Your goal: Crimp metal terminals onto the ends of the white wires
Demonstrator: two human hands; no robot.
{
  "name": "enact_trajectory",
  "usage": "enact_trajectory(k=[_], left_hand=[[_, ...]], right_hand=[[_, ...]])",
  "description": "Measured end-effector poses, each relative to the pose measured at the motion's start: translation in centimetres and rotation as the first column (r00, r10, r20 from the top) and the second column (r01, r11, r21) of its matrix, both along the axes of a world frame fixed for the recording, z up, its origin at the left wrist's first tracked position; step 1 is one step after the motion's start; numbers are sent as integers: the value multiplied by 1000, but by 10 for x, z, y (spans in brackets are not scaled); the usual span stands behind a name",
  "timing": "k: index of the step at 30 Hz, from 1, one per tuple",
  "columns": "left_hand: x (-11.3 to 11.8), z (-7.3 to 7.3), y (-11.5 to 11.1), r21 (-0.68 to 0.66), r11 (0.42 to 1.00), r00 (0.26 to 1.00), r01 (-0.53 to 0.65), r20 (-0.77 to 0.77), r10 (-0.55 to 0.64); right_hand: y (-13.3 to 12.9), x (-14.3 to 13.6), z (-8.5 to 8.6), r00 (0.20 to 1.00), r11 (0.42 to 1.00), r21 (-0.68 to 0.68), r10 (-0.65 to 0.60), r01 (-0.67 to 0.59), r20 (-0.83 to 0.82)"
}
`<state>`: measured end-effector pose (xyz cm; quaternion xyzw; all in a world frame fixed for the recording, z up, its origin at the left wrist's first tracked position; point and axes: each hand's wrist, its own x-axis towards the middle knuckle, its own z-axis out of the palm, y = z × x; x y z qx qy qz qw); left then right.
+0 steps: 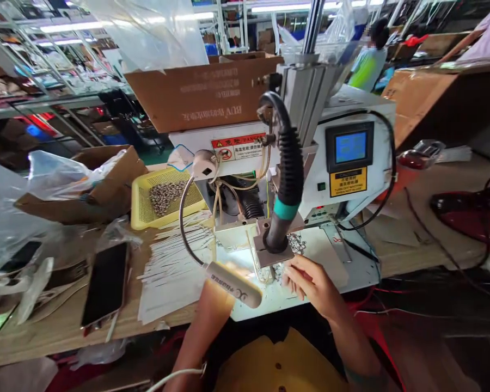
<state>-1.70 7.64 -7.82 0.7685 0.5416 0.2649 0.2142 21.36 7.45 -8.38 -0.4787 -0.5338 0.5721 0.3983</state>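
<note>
My left hand [239, 270] lies under the machine's head, washed out by light and partly hidden behind the lamp [233, 284]; its fingers cannot be made out. Just right of the head, my right hand [310, 277] has thumb and fingertips brought together beside the metal block [271, 257]. Whatever they hold is too small to tell. Small metallic pieces [297, 243] lie heaped behind that hand on the white machine base [326, 253]. Above my hands the head carries a black ribbed hose [289, 163] with a teal band.
A yellow basket [141, 209] of small pieces stands at the left behind white paper strips [175, 261]. A phone [105, 283] lies further left. The machine's screen [351, 146] glows blue. Cardboard boxes [212, 95] stand behind; another person [367, 62] is in the background.
</note>
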Motion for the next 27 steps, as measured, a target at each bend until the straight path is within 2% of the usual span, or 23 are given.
enact_trajectory(k=[3,6,13,19,27], left_hand=[[26,-2,6,-43,997,998,60,21,-59],[36,-6,10,-62,998,998,18,65,-14],[37,-10,11,-36,998,991,-57,115,61],[37,-8,12,-6,1000,988,-23,152,23],[37,1,12,-35,999,989,21,147,-16]], right_hand=[[6,-8,-1,997,997,-50,57,-59,-53],[9,-19,-8,997,999,-38,34,-36,-64],[15,-29,-23,995,997,-74,24,-32,-101],[16,-29,-21,995,997,-68,19,-26,-101],[14,-31,-21,997,999,-51,14,-18,-74]])
